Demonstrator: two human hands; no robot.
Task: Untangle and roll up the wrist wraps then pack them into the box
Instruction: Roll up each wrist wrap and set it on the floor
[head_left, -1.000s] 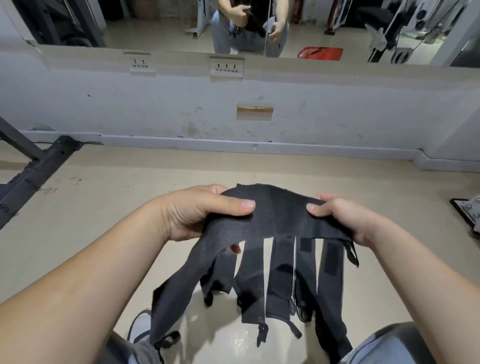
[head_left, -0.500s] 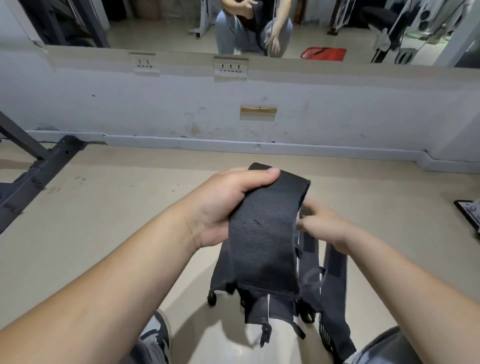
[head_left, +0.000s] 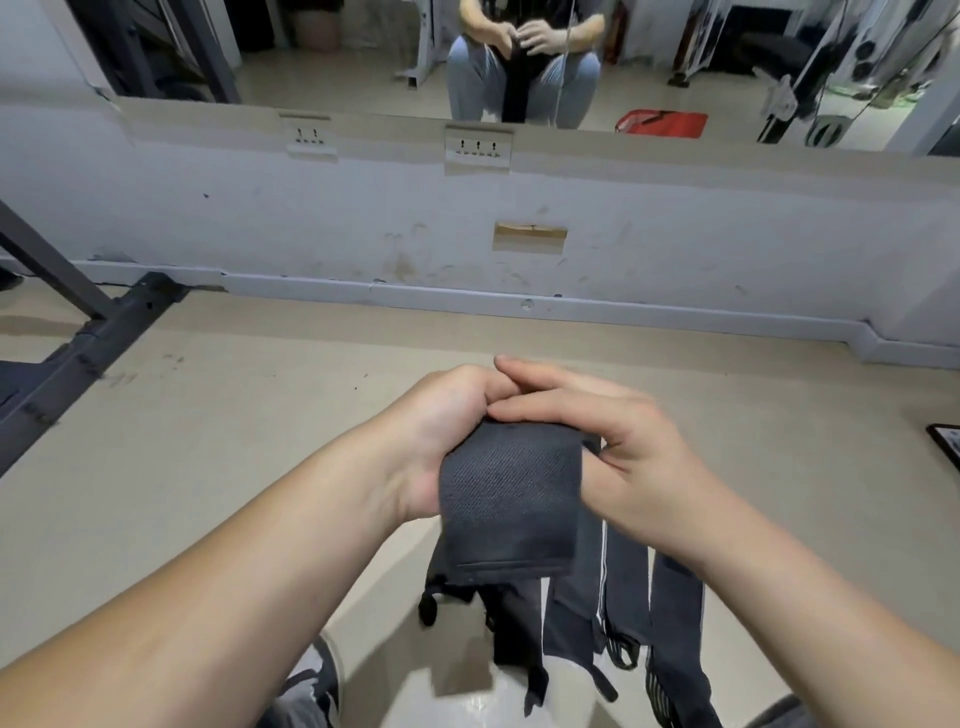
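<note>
Left hand grip: the left hand (head_left: 447, 436) curls round the left edge and top of the folded wrap (head_left: 511, 499) and clasps it.
Right hand grip: the right hand (head_left: 623, 457) lays its fingers over the top of the folded wrap with the thumb at the right edge, pinching it. Its fingertips touch the left hand's.
Where the wraps are: the folded wrap is held in the air between both hands. The hanging wraps (head_left: 623, 597) dangle straight below it, and the floor (head_left: 260, 441) lies beneath. No box is in view.
Risk, unrolling: the fold looks flat and loose, so it probably springs open if either grip eases.
Risk, tangle: the lengths below the folded wrap overlap, so lifting it could tighten a snag or drag them along.
Material: dark grey woven fabric, finely ribbed, soft and limp, with a stitched seam along the lower edge.
Shape: a broad band doubled into a roughly square pad. Below it hang long narrow strips, one with a pale edge stripe and some ending in small loops.
</note>
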